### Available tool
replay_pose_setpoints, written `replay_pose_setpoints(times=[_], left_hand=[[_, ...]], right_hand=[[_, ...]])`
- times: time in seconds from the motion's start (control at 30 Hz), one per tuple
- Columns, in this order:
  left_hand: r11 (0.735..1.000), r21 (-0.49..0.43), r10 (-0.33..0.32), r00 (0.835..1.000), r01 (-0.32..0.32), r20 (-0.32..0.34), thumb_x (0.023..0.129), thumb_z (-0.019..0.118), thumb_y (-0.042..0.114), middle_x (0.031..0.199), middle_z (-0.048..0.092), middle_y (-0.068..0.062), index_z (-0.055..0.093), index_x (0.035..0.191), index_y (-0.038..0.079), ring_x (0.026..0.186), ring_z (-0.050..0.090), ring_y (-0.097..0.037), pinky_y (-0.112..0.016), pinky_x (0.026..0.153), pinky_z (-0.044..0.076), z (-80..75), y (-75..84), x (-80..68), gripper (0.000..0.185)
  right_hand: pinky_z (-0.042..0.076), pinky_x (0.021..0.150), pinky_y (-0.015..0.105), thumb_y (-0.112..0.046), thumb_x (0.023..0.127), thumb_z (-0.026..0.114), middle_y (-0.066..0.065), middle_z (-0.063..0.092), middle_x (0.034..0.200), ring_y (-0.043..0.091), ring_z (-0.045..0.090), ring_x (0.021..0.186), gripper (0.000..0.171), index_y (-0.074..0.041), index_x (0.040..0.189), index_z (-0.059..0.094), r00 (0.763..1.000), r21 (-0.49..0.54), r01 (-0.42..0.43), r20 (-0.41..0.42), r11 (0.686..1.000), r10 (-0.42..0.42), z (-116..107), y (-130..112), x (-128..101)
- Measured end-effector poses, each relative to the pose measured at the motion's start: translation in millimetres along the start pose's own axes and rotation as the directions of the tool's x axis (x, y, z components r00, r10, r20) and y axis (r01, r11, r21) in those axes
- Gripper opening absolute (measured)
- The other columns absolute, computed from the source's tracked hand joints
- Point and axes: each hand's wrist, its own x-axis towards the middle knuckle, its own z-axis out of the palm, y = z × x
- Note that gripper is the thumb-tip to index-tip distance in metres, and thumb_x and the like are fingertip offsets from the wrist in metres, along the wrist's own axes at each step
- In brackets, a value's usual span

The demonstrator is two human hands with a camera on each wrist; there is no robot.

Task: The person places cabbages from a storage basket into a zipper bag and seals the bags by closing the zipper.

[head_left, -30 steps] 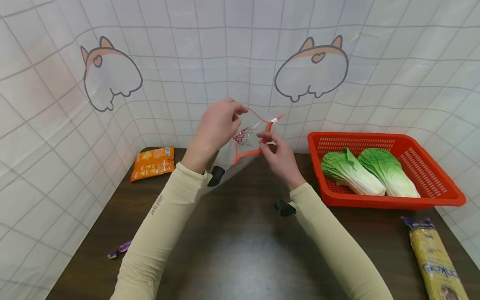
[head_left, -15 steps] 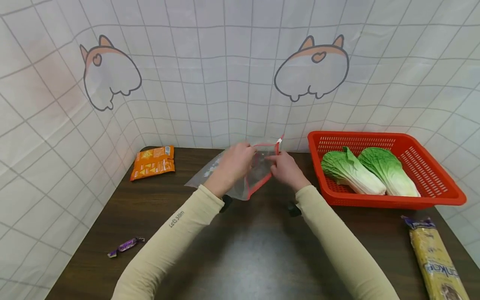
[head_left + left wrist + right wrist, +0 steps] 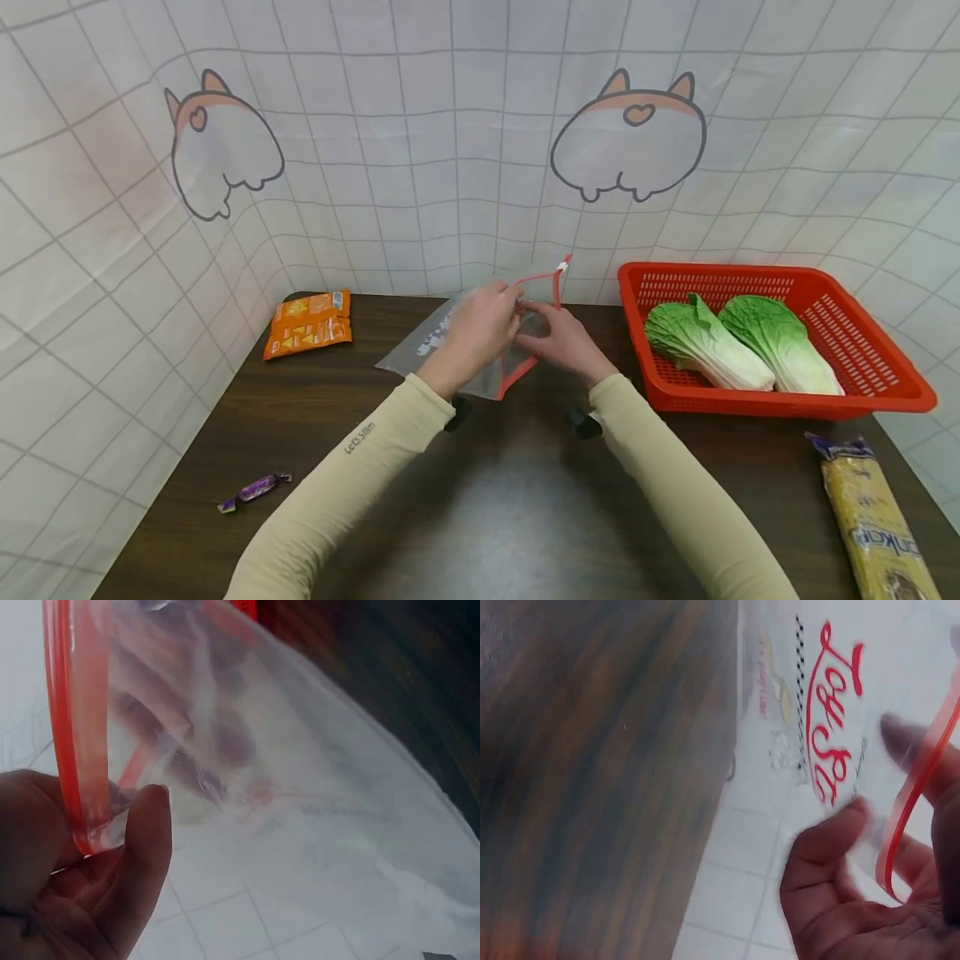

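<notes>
Right now both my hands are pinched on the clear zip bag, held just above the table near the middle of its far edge. My left hand nips the red zip strip between thumb and fingers; my right hand grips the opposite side of the mouth, pulling it apart. At the right edge sits a red basket with two napa cabbages, close beside my right hand. A noodle packet lies at the near right corner, an orange snack packet at the far left corner, and a purple candy near the left edge.
</notes>
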Motion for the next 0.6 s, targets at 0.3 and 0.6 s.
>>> replay_pose_setpoints(times=[0.3,0.6], left_hand=[[0.994,0.072,-0.074,0.993,0.08,-0.094,0.09,0.062,-0.002,0.11,0.064,-0.008,0.066,0.124,0.009,0.064,0.06,-0.022,-0.031,0.048,0.048,-4.7,-6.9,-3.3,0.036],[0.993,0.056,-0.103,0.992,0.099,0.068,0.091,0.059,0.001,0.115,0.062,-0.01,0.061,0.131,0.013,0.073,0.064,-0.025,-0.033,0.051,0.05,-2.8,-8.8,-7.0,0.042]], right_hand=[[0.048,0.075,0.042,-0.001,0.081,0.067,0.019,0.063,0.106,0.031,0.048,0.092,0.041,0.002,0.122,0.066,1.0,-0.294,-0.022,-0.024,0.956,0.016,4,3,-5],[0.049,0.075,0.044,-0.011,0.092,0.065,0.022,0.054,0.112,0.031,0.051,0.093,0.045,-0.003,0.136,0.057,0.996,-0.173,0.045,-0.069,0.984,-0.057,-2,9,-6]])
